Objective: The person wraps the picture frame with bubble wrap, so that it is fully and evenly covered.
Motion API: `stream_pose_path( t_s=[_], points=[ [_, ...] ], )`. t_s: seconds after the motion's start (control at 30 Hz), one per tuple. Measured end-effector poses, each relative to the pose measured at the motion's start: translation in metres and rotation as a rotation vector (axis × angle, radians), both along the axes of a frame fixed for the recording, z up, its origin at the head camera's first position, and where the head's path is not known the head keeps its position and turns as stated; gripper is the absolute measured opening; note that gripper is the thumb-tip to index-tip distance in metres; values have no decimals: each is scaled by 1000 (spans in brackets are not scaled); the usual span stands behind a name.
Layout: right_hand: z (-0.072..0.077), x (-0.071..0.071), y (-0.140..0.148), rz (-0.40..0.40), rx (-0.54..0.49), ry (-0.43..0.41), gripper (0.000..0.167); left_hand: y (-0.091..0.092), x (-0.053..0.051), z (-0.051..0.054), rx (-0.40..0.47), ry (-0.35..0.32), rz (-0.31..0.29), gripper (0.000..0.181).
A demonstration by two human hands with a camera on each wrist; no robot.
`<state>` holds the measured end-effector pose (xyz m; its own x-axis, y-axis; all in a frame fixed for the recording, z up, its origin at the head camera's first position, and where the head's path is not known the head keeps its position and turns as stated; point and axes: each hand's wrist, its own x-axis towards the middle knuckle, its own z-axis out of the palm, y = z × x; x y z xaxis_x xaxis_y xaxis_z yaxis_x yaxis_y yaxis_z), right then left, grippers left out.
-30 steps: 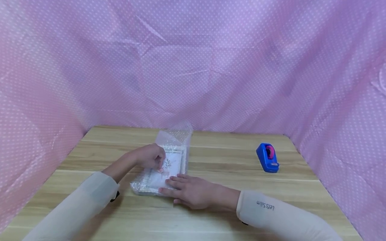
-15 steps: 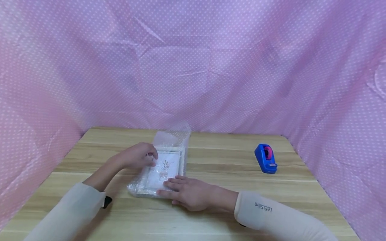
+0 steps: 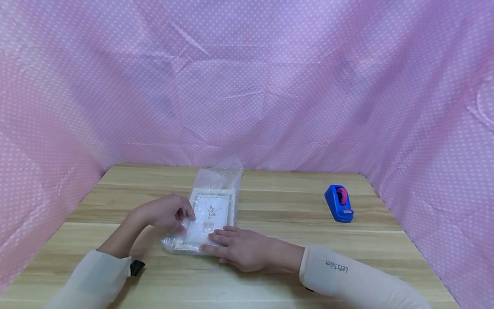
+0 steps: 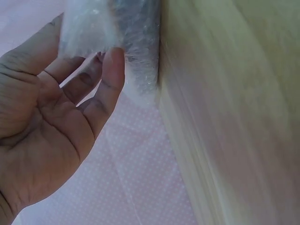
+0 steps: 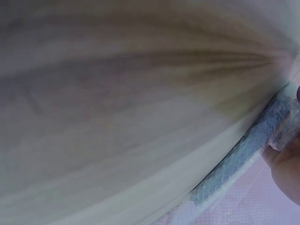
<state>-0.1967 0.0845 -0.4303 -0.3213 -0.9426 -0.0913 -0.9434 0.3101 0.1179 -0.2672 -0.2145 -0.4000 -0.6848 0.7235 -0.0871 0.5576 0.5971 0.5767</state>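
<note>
A white picture frame with a small plant print lies flat in clear bubble wrap point(image 3: 208, 214). At its left edge, my left hand point(image 3: 164, 212) touches the wrap with bent fingers, thumb and forefinger apart. The left wrist view shows the fingers of that hand point(image 4: 51, 112) against the loose wrap point(image 4: 89, 28) beside the frame's side. My right hand point(image 3: 247, 249) rests with spread fingers on the lower right corner of the wrapped frame. In the right wrist view the wrapped side point(image 5: 234, 159) runs diagonally, with part of a hand at the right edge.
A blue tape dispenser point(image 3: 338, 204) with a pink roll stands on the right of the wooden table point(image 3: 285, 206). Excess wrap extends behind the frame toward the table's back edge. Pink dotted cloth point(image 3: 247, 86) hangs around the back and sides.
My left hand has moved from over the print leftward to the wrapped frame's left edge, uncovering more of the picture. My right hand keeps its place on the lower right corner.
</note>
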Motion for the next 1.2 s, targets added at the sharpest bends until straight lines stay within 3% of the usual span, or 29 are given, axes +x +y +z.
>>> stream_pose_path(
  t_s=[0.1,0.27,0.47,0.7,0.93,1.2],
  points=[
    [0,0,-1,5,2,-8,57,0,3,-1,-6,-8,17,29],
    [0,0,0,15,7,-7,59,1,8,-2,-4,-1,-34,26],
    [0,0,2,30,13,-2,63,-1,11,-3,7,-41,-70,24],
    [2,-1,0,35,12,2,64,0,11,-3,11,-109,-7,21],
    [3,-4,1,40,17,-2,66,3,12,0,-33,-98,13,25],
    [12,-17,8,42,-64,-133,60,6,11,-3,-54,-138,47,25]
  ],
)
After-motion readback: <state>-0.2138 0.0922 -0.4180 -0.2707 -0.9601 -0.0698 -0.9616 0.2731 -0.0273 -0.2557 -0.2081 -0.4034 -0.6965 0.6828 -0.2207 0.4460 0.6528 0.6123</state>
